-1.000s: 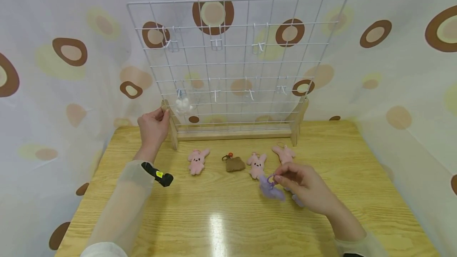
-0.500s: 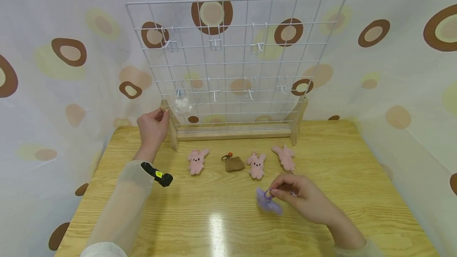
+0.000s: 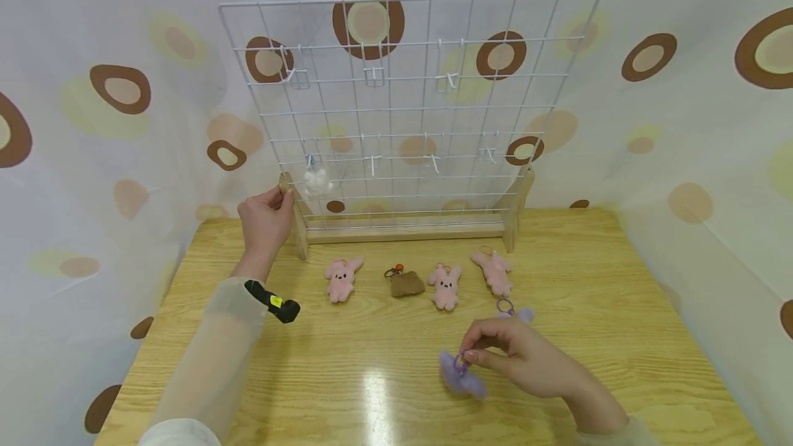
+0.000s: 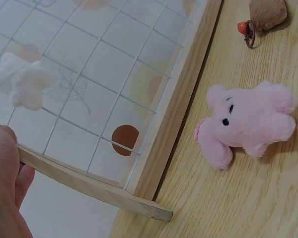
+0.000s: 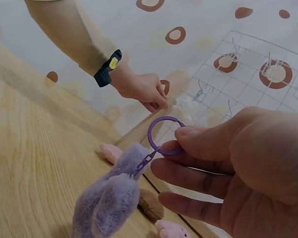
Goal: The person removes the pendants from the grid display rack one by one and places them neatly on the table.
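Observation:
My right hand (image 3: pixel 520 356) pinches the purple ring (image 5: pixel 161 135) of a purple plush keychain (image 3: pixel 461 376) between thumb and fingertips. The plush (image 5: pixel 109 198) dangles below on a short purple chain. My left hand (image 3: pixel 268 220) grips the top of the left wooden upright (image 3: pixel 300 222) of a white wire grid rack (image 3: pixel 396 112). From a lower left hook of that grid hangs a white fluffy keychain (image 3: pixel 319 183), also seen beside my left hand in the left wrist view. A second purple plush keychain (image 3: pixel 524 314) lies on the table, partly hidden behind my right hand.
A row of plush keychains lies before the rack: a pink one (image 3: pixel 341 281), a brown one (image 3: pixel 407 284), a second pink one (image 3: pixel 445 288) and a third (image 3: pixel 493 272) on the right. White hooks (image 3: pixel 374 164) stick out from the grid in two rows above the wooden table (image 3: pixel 322 370).
My right hand has drawn toward the near edge and slightly left with the purple plush keychain, uncovering the right pink one and part of the other purple one. My left hand has stayed put.

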